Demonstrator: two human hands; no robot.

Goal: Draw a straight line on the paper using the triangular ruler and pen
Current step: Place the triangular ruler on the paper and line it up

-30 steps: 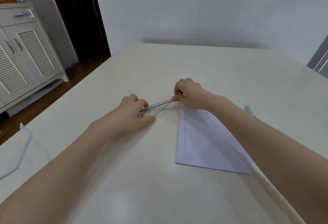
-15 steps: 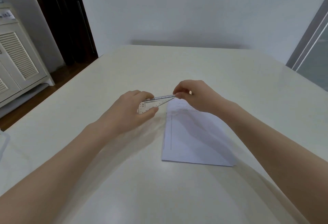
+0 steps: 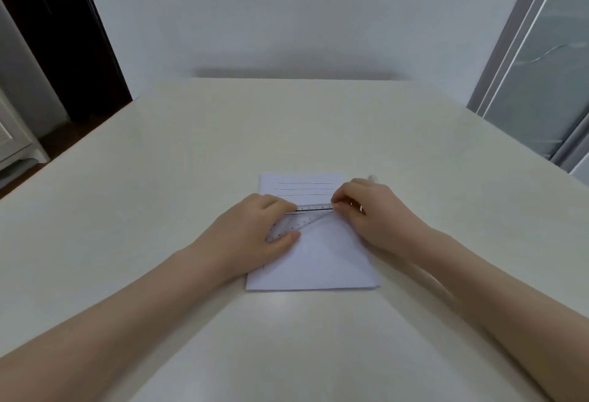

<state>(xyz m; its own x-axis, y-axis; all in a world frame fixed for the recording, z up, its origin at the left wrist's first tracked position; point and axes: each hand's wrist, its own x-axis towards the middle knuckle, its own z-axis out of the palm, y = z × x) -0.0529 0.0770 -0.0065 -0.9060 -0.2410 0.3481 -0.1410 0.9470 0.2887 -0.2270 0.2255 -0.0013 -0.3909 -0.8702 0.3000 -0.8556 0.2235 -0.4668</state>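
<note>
A white sheet of paper (image 3: 322,261) lies on the cream table (image 3: 159,210), with three thin lines drawn near its far edge. The clear triangular ruler (image 3: 302,218) rests flat across the sheet's upper half. My left hand (image 3: 255,232) grips the ruler's left end between thumb and fingers. My right hand (image 3: 373,210) pinches the ruler's right tip. Just beyond my right hand, the end of a pen (image 3: 372,177) shows on the table; the rest of it is hidden by the hand.
A wall stands behind the table's far edge. At far left are a dark doorway (image 3: 63,51) and a white cabinet (image 3: 12,146). A glass door frame (image 3: 526,83) stands at the right.
Both hands have carried the ruler from the table left of the sheet onto the paper. The view has swung right, and the paper now lies square in front of me.
</note>
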